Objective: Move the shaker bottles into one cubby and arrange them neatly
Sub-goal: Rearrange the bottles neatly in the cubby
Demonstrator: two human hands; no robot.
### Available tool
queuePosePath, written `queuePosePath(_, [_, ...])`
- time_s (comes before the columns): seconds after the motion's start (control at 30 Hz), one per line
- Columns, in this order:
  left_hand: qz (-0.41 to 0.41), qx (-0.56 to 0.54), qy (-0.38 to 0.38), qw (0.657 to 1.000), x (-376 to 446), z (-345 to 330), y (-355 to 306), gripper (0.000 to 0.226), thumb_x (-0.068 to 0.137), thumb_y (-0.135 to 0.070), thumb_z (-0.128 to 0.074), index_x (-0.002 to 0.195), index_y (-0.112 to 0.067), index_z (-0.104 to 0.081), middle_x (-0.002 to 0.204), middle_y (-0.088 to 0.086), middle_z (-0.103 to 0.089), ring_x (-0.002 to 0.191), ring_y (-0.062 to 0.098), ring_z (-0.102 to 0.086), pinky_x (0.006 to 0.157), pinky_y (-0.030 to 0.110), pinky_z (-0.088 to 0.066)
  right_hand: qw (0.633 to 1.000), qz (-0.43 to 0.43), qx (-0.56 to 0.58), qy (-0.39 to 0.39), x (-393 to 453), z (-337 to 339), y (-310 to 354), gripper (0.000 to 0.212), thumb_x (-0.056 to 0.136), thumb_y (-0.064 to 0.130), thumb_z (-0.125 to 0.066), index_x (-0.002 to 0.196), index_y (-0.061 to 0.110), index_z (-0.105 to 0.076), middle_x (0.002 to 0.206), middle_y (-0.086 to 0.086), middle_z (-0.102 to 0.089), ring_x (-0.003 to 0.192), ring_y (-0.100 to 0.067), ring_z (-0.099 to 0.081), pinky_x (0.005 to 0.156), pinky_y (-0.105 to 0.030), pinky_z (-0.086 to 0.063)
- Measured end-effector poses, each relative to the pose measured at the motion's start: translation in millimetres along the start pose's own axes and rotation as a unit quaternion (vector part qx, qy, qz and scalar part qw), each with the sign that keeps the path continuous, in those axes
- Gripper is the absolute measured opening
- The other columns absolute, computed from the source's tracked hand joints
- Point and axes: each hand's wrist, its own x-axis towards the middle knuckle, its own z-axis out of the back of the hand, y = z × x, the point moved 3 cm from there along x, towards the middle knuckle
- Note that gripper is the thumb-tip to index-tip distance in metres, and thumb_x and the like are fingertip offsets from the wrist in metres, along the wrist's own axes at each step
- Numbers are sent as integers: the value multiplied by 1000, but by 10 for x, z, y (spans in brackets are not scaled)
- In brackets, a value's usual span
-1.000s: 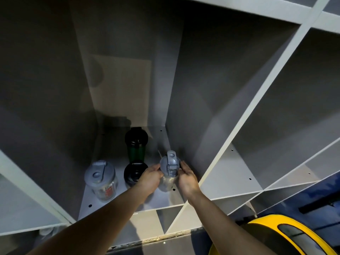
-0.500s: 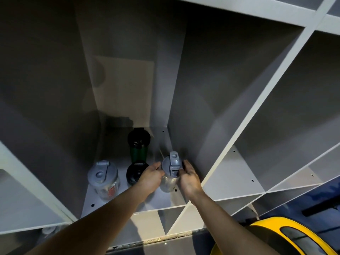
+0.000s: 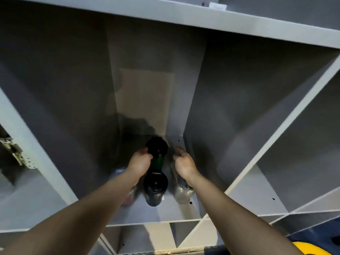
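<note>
Four shaker bottles, as far as I can count them, stand on the floor of one grey cubby in my head view.

Item 1: green bottle with black lid, upright, at the back of the cubby, centre.

Item 2: black-lidded dark bottle, upright, directly in front of item 1, the two in a line front to back.

Item 3: clear bottle, front right, just beside item 2 and close to the cubby's right wall. Its lid is hidden under the right wrist.

Item 4: bottle at front left, almost wholly hidden beneath the left forearm. Only a pale edge and a reddish patch show, so I cannot be sure of its type.

Left hand: reaches deep into the cubby, fingers curled against the left side of item 1's lid. I cannot tell whether the grip is closed, since the fingertips blur into the black lid.

Right hand: to the right of item 1, fingers loosely curled and apart, holding nothing, with a clear gap between it and the green bottle.

Yellow object: bottom right corner, outside the shelving.
</note>
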Motion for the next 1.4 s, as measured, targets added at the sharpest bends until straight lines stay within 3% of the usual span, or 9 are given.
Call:
queuePosePath(0.1, [14,16,-17,1000,110,88,-64,32,91,-4,-53,121,-8,-63,116,6,-61,101,21,-57,87,28,-37,999,-26,-19,20,92,-58,123,48,100,7,-45,147,15,-46,146,-5,-52,138,-25,-45,105,-18,-31])
queuePosePath(0.2, [38,52,-4,998,214,108,-90,18,92,-4,-48,89,-19,-58,96,4,-54,73,9,-46,83,31,-35,998,-49,-16,47,231,-187,159,46,99,4,-44,144,12,-49,144,-14,-55,131,-32,-52,109,-31,-38])
queuePosePath(0.43, [88,52,19,995,341,31,-57,31,93,-6,-47,119,1,-61,108,12,-53,96,23,-49,84,31,-36,994,-79,-4,74,512,-324,9,37,94,10,-47,126,20,-62,122,-10,-66,107,-25,-60,91,-35,-48])
queuePosePath(0.53, [96,44,17,994,367,56,-48,27,95,-9,-46,118,-5,-60,107,11,-53,98,23,-49,85,33,-36,994,-78,5,83,487,-332,24,44,95,8,-46,136,20,-58,129,-9,-64,118,-28,-59,105,-39,-47])
queuePosePath(0.77, [95,21,18,995,386,89,43,21,89,-9,-50,107,-7,-63,102,12,-61,89,23,-54,87,35,-39,993,-85,10,83,540,-332,-17,40,95,9,-46,131,20,-60,127,-9,-65,114,-26,-59,102,-38,-46])
queuePosePath(1.0, [98,25,13,995,413,95,40,33,89,-9,-52,120,-3,-61,97,8,-60,89,21,-54,85,33,-38,994,-81,6,78,543,-327,-20,37,98,11,-45,131,14,-60,103,-9,-61,73,-15,-52,58,-26,-36])
queuePosePath(1.23, [79,29,1,996,385,119,-18,39,95,-19,-51,131,-5,-56,111,13,-59,103,27,-55,88,35,-40,995,-63,9,71,541,-296,29,40,99,16,-45,137,20,-56,122,-7,-63,102,-24,-60,86,-31,-48])
queuePosePath(1.3, [66,31,-4,997,382,156,-55,45,98,-21,-50,141,-9,-49,134,15,-55,121,30,-52,90,32,-37,997,-42,24,63,506,-249,74,42,101,11,-45,142,18,-52,133,0,-57,125,-27,-54,101,-29,-40])
queuePosePath(1.4, [17,33,-10,999,351,209,-124,45,100,-19,-46,144,-11,-45,153,9,-41,138,26,-40,93,26,-31,997,-11,32,64,444,-173,148,48,102,7,-44,150,14,-42,145,3,-48,139,-24,-44,102,-23,-31])
